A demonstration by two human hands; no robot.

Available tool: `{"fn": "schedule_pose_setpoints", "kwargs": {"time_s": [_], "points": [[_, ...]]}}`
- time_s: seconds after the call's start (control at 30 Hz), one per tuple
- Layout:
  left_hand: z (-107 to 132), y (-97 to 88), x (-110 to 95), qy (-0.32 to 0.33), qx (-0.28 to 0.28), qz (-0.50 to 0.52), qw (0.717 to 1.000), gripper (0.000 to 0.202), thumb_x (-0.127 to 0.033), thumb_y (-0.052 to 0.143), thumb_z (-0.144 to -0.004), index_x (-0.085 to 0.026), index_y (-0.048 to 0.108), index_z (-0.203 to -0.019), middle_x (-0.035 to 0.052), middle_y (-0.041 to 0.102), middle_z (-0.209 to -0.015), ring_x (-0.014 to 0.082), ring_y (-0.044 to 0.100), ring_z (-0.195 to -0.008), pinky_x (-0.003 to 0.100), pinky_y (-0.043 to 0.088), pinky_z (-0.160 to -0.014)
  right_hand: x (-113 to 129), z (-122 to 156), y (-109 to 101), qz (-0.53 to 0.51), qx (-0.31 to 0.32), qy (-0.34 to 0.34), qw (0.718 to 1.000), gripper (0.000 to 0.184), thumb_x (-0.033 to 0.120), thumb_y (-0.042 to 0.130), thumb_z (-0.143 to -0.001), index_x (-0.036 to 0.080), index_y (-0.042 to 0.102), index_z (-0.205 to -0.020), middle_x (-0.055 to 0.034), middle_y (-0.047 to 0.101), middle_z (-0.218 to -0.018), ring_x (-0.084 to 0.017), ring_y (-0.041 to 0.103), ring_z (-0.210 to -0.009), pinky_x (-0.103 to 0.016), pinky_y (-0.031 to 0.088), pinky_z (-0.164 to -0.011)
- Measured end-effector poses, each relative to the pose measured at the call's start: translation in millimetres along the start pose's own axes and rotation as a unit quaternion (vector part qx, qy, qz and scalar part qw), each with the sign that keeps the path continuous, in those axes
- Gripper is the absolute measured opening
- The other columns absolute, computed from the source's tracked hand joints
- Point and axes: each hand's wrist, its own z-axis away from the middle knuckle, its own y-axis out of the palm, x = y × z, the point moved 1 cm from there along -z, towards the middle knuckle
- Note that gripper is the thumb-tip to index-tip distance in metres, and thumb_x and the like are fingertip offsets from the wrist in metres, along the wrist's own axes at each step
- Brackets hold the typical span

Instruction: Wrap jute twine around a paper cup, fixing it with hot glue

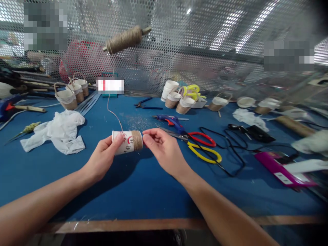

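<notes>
A white paper cup (126,142) with red print lies on its side in the air above the blue table (143,184). Brown twine is wound around its right end (137,140). My left hand (104,157) grips the cup's left end, with the thumb on top. My right hand (161,147) touches the twine-wrapped end with its fingertips, fingers curled. A thin strand of twine (112,109) runs from the cup up to a twine spool (125,39) hung on the mesh wall.
Red and yellow scissors (202,147) and a blue glue gun (170,120) lie right of my hands. A white cloth (61,131) lies left. Twine-wrapped cups (69,95) (179,100) stand at the back. Black cables (230,150), a pink case (279,167) and pliers (145,104) are nearby.
</notes>
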Motion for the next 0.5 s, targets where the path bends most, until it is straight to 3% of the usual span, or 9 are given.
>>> {"fn": "schedule_pose_setpoints", "kwargs": {"time_s": [0.2, 0.5], "points": [[1.9, 1.7, -0.2, 0.041, 0.017, -0.068, 0.997, 0.036, -0.043, 0.058, -0.075, -0.012, 0.065, -0.091, 0.0046, 0.07, -0.084, 0.0128, 0.059, -0.069, 0.02, 0.045, -0.066, 7.8, 11.5, 9.6, 0.044, -0.021, -0.083, 0.995, 0.024, 0.023, 0.06, -0.072, 0.018, 0.048, -0.092, -0.0024, 0.059, -0.077, -0.013, 0.057, -0.068, -0.028, 0.051, -0.064], [6.0, 2.0, 1.4, 0.079, 0.056, -0.123, 0.988, 0.04, -0.044, 0.051, -0.079, -0.011, 0.061, -0.1, 0.0077, 0.069, -0.096, 0.0189, 0.06, -0.088, 0.025, 0.046, -0.079, 5.9, 12.4, 10.5, 0.092, -0.041, -0.089, 0.991, 0.027, 0.018, 0.06, -0.068, 0.018, 0.046, -0.092, -0.0018, 0.058, -0.077, -0.013, 0.057, -0.065, -0.029, 0.052, -0.062]]}}
